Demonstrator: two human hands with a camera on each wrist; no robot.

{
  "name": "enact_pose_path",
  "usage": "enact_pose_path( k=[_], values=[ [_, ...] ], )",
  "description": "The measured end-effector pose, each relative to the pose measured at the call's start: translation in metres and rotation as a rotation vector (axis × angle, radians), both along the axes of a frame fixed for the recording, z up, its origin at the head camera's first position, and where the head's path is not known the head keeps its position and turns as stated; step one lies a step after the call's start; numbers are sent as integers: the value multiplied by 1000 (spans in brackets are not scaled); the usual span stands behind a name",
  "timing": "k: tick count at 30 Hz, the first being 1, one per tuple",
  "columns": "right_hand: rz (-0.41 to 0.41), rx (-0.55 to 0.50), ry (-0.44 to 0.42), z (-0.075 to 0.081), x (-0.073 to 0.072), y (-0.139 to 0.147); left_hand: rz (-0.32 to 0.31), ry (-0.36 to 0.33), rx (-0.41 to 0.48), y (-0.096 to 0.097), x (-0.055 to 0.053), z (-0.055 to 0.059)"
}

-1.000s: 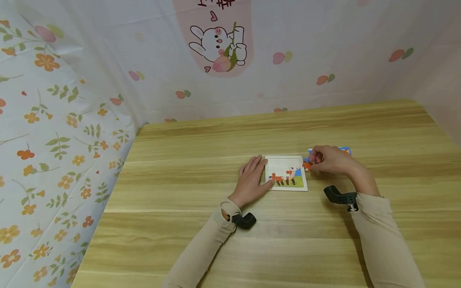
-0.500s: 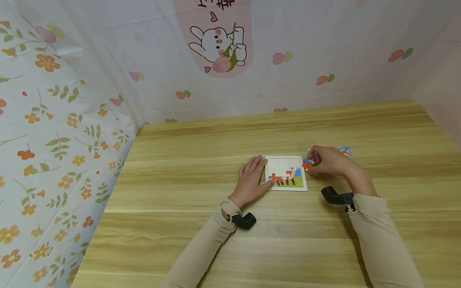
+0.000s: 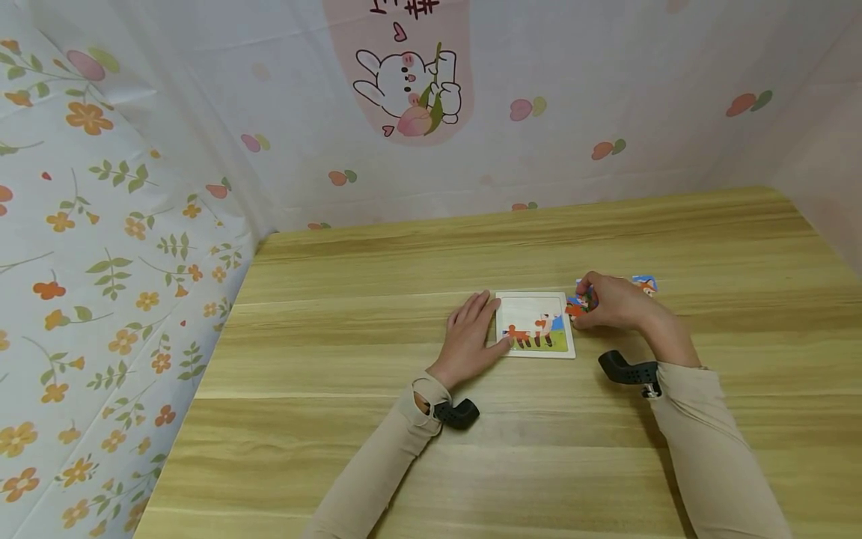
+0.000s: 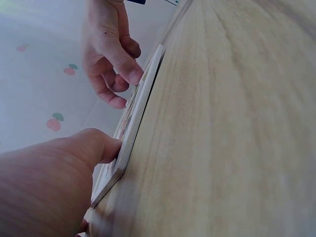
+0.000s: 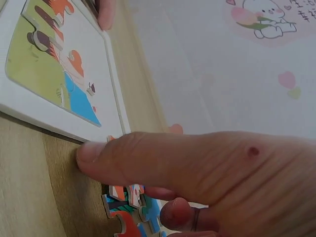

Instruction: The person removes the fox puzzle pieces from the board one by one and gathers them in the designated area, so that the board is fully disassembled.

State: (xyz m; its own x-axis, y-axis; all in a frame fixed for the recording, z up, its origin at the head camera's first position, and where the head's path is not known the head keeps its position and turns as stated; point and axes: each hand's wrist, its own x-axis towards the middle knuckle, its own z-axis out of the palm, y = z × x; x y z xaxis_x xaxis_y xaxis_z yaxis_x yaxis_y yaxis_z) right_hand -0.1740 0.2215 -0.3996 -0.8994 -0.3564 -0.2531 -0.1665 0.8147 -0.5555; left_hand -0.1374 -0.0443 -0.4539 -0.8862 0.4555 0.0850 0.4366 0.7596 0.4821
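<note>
A white puzzle tray (image 3: 535, 294) lies on the table, its lower part filled with pieces of an orange animal on green grass. My left hand (image 3: 468, 337) rests at its left edge, fingers spread; the thumb (image 4: 106, 148) presses the near-left corner. My right hand (image 3: 616, 301) is at the tray's right side, over a small pile of loose puzzle pieces (image 3: 577, 305). Its thumb (image 5: 118, 160) and bent fingers (image 4: 114, 101) stand apart around the pile, with no piece visibly lifted. The right hand partly covers these overlapping orange and blue pieces (image 5: 126, 222).
Another puzzle piece (image 3: 644, 284) with an orange animal face on blue lies beyond the right hand. Printed white cloth (image 3: 559, 75) hangs behind the wooden table (image 3: 323, 322) and a floral one (image 3: 114, 299) at its left. A black wrist mount (image 3: 458, 413) is strapped to each forearm.
My right hand has shifted slightly left, showing more of the pile and the separate piece behind it. My left hand and the tray stay in place.
</note>
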Motion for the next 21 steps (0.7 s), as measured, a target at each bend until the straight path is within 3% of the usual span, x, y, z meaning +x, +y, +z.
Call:
enact_pose_path(
  k=[14, 21],
  values=[
    [15, 19, 4, -1, 0, -2, -5, -7, 7, 0, 0, 0],
    [-3, -21, 2, 3, 1, 3, 3, -4, -5, 1, 0, 0]
  ],
)
